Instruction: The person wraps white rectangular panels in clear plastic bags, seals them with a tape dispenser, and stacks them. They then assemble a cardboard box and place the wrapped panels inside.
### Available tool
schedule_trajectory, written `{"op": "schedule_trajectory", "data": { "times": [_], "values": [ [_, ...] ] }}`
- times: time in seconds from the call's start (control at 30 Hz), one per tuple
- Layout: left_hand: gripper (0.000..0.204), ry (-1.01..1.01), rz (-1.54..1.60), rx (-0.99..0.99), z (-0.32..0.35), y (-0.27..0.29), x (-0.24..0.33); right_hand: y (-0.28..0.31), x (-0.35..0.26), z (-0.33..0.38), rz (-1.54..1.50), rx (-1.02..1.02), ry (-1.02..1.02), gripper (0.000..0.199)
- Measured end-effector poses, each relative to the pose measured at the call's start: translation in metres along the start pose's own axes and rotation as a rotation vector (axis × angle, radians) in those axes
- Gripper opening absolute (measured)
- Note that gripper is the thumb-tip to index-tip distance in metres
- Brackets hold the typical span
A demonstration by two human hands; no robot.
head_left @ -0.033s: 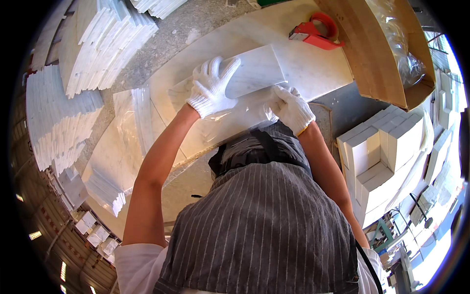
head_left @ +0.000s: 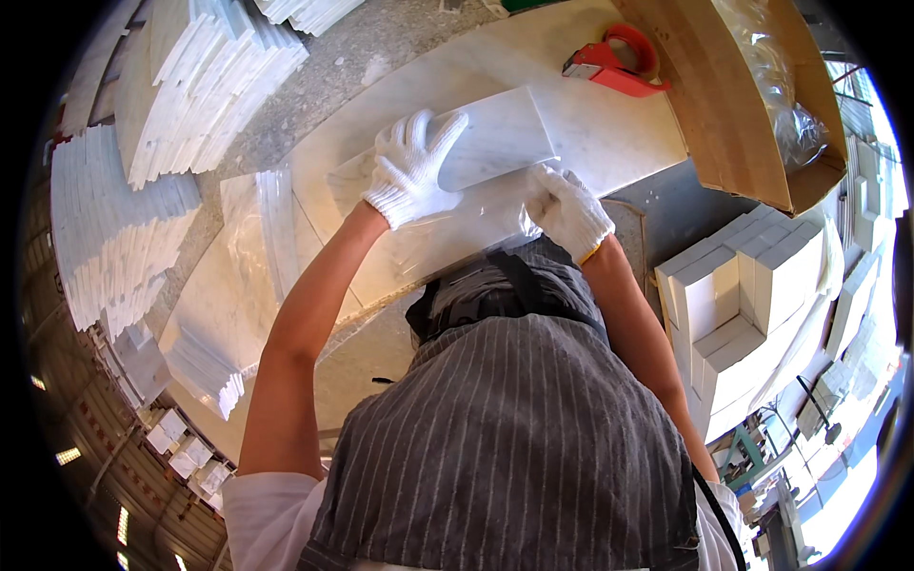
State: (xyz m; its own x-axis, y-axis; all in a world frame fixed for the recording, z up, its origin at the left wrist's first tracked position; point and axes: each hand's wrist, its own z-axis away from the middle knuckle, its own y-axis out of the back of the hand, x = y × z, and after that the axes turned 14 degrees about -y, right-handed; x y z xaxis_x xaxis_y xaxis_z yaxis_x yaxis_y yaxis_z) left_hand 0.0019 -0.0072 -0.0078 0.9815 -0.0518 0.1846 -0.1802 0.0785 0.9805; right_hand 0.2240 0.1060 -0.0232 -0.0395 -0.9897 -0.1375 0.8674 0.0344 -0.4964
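Note:
A rectangular white marble tile [head_left: 500, 133] lies on a pale stone worktop [head_left: 609, 143], partly on a sheet of clear plastic film [head_left: 447, 238]. My left hand [head_left: 414, 169], in a white knit glove, presses flat on the tile's left half with fingers spread. My right hand [head_left: 569, 209], also gloved, is curled at the tile's near right corner and pinches the edge of the film there. Both forearms reach out over my striped grey apron.
A red tape dispenser [head_left: 614, 62] lies on the far side of the worktop. An open cardboard box [head_left: 724, 105] with plastic inside stands at the right. Stacks of white tiles [head_left: 114, 228] fill the left, and white cartons [head_left: 752, 285] are piled at the right.

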Motion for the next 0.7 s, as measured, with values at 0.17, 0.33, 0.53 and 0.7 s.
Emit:
{"op": "schedule_trajectory", "data": {
  "times": [0.17, 0.33, 0.53, 0.7],
  "values": [
    [0.109, -0.009, -0.004, 0.023, 0.0, -0.001, -0.001, 0.03, -0.012, -0.019, 0.097, -0.129, -0.191, 0.013],
    [0.108, -0.023, -0.009, 0.064, 0.003, -0.003, -0.003, 0.026, -0.011, -0.015, 0.213, 0.075, -0.205, 0.016],
    [0.104, 0.009, -0.003, 0.051, 0.007, 0.002, -0.004, 0.02, 0.013, -0.011, 0.296, 0.192, 0.092, 0.029],
    [0.101, 0.002, -0.041, 0.037, 0.007, 0.003, 0.002, 0.015, 0.007, -0.003, 0.5, 0.319, 0.112, 0.035]
  ]
}}
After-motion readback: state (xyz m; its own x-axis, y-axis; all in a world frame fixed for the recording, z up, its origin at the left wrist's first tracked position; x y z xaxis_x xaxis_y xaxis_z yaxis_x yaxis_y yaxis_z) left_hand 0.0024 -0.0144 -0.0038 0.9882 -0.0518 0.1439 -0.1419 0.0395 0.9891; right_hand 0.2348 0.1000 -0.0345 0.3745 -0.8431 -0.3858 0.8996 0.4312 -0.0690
